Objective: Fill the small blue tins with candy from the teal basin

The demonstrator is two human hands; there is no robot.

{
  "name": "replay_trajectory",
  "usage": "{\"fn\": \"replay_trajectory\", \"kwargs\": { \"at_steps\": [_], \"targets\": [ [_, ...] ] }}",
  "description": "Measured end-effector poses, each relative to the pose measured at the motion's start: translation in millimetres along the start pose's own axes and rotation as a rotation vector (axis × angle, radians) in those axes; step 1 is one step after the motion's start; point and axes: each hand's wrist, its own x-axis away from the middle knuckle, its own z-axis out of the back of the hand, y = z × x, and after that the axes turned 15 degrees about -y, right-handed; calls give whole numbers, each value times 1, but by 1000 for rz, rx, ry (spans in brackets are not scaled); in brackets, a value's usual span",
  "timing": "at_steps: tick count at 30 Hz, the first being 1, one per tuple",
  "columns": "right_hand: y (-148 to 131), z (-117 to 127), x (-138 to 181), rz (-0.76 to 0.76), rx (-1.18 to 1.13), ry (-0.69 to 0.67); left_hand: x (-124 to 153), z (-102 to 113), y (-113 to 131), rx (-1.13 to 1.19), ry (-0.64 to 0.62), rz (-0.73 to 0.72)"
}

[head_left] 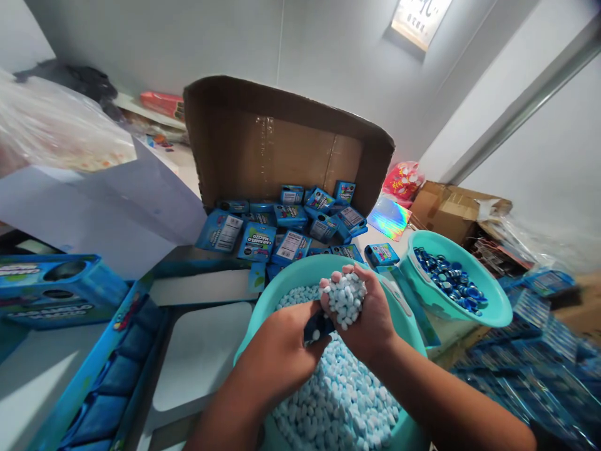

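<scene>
Over a turquoise tub (256,319) of pale blue and white candies (338,401), both of my hands work close together. My right hand (375,319) is cupped around a heaped handful of candies (346,295). My left hand (286,335) grips a small dark blue container (315,326), its mouth turned toward the handful. One candy shows at that mouth. Fingers cover most of the container, so its exact kind is hidden.
Behind the tub, a cardboard box (295,147) on its side holds several small blue boxes (257,241). A turquoise basin (498,304) of shiny dark blue pieces stands right. Left are a white scale-like plate (201,354) and a display carton (61,288) beside blue packs (115,376).
</scene>
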Motion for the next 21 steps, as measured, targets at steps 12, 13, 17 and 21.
{"fn": "replay_trajectory", "kwargs": {
  "at_steps": [12,13,17,21],
  "targets": [
    [6,2,3,155,252,-121,1,0,1,29,-13,6],
    [6,2,4,166,256,-129,1,0,1,26,-13,5],
    [7,2,7,230,322,-196,1,1,1,44,-20,-28],
    [10,3,8,271,315,-299,1,1,1,45,-6,-26]
  ]
}}
